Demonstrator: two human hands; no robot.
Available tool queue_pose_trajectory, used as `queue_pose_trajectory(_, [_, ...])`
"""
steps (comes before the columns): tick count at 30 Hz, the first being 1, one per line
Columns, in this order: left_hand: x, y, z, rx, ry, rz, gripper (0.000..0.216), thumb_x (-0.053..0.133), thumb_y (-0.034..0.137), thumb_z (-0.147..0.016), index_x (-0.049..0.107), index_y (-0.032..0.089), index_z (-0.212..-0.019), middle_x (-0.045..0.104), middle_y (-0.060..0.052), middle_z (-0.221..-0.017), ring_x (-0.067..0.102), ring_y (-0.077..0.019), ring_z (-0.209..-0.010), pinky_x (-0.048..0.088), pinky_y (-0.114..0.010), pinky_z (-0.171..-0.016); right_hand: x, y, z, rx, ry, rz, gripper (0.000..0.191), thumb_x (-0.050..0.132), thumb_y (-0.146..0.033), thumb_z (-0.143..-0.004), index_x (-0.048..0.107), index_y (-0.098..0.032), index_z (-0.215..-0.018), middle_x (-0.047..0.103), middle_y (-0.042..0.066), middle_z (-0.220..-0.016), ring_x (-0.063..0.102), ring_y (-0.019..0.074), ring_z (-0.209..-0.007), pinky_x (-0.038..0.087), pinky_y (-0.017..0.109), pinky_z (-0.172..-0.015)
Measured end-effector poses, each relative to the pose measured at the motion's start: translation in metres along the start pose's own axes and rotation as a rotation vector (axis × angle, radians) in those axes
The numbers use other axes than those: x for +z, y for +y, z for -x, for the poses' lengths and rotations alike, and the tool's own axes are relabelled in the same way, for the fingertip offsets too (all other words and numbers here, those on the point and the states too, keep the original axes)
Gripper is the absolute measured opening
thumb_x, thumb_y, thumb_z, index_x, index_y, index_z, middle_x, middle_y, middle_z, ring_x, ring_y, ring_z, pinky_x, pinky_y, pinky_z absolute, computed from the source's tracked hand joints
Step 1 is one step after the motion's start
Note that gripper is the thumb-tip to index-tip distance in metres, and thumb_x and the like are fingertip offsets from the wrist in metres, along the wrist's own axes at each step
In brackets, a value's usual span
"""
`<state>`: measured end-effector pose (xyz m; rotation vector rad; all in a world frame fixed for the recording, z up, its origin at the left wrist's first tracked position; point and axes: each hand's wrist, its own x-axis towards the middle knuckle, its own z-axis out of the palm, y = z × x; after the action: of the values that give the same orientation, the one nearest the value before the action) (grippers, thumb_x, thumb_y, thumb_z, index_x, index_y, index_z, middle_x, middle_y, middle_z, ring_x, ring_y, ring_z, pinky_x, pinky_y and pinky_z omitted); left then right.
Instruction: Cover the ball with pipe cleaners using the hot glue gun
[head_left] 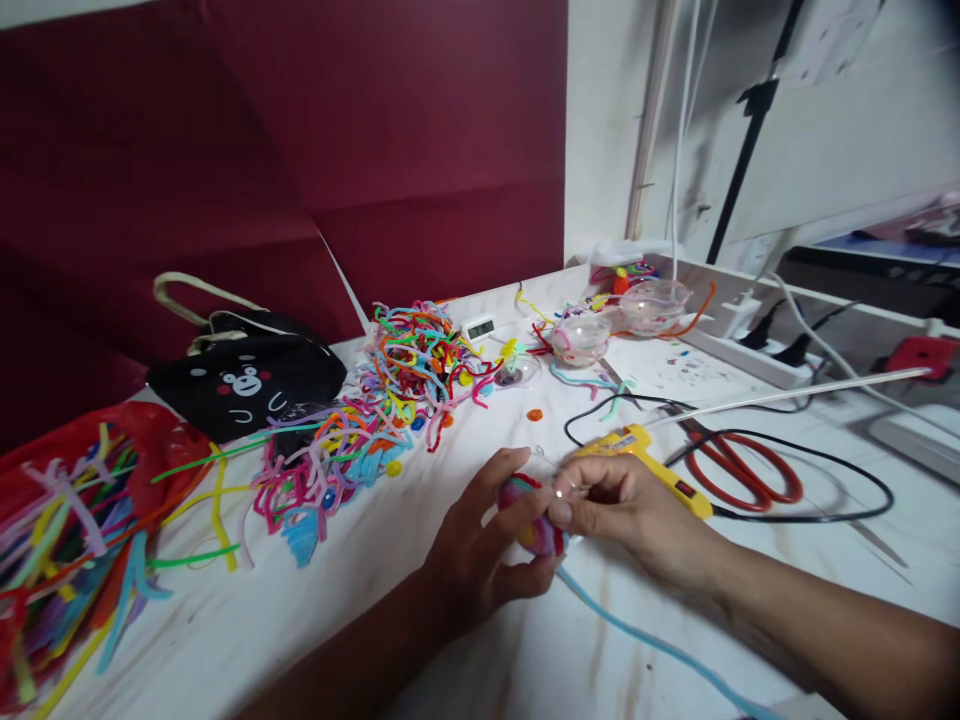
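1. The left hand [480, 545] is curled round a small multicoloured ball [534, 522], thumb and fingers closed on its left and lower sides, and holds it just above the counter [525, 660].
2. The right hand [622, 505] meets it from the right, with thumb and forefinger pinched tight against the top right of the same ball. What exactly sits between those fingertips is too small to tell.
3. A light blue pipe cleaner [652, 640] trails from under the ball across the counter toward the lower right.
4. Just behind the right hand lies a yellow glue gun [660, 462]. Its black cable [840, 470] loops around red-handled scissors [742, 475], and a thin white rod [787, 396] lies beyond them.
5. An orange bead [534, 414] lies alone on the counter behind the hands.
6. To the left rear is a tangled heap of coloured pipe cleaners [390, 400], with a black pouch bearing a bear face [244, 382] beside it and a red bag of more pipe cleaners [67, 520] at the far left.
7. At the back stand two clear plastic shells [581, 338], a small digital clock [480, 327] and a white power strip [750, 352].
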<state>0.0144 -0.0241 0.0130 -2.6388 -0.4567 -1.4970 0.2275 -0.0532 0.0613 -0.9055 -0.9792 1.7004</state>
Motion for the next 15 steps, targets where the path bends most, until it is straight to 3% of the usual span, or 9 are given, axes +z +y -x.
queue_pose_trajectory(4, [-0.0018, 0.0044, -0.0019, 0.032, 0.012, -0.002, 0.056, 0.069, 0.029, -0.105, 0.058, 0.018, -0.159, 0.063, -0.020, -0.163, 0.064, -0.0317, -0.153, 0.067, -0.046, -0.115, -0.0004, -0.0027, 0.0042, -0.012, -0.040, 0.032, 0.038, 0.113, -0.038, -0.045, 0.083, -0.021, -0.061, 0.075, -0.001, -0.061, 0.061, 0.0125, -0.059, 0.045, 0.023, -0.060])
queue_pose_trajectory(9, [-0.0053, 0.0095, -0.0040, 0.032, -0.009, -0.015, 0.059, 0.072, 0.031, -0.104, 0.058, 0.020, -0.160, 0.066, -0.022, -0.160, 0.068, -0.0344, -0.148, 0.071, -0.050, -0.107, 0.0013, -0.0026, 0.0084, -0.045, -0.075, -0.029, 0.037, 0.113, -0.034, -0.045, 0.081, -0.021, -0.058, 0.073, -0.003, -0.058, 0.060, 0.0126, -0.056, 0.046, 0.025, -0.058])
queue_pose_trajectory(15, [-0.0057, 0.0093, -0.0085, -0.007, 0.004, -0.013, 0.068, 0.083, 0.026, -0.091, 0.062, 0.022, -0.155, 0.072, -0.022, -0.152, 0.077, -0.0362, -0.136, 0.075, -0.044, -0.097, 0.0003, -0.0024, 0.0069, -0.077, -0.069, -0.028, 0.039, 0.112, -0.038, -0.048, 0.081, -0.019, -0.062, 0.077, 0.000, -0.062, 0.063, 0.0137, -0.059, 0.046, 0.027, -0.061])
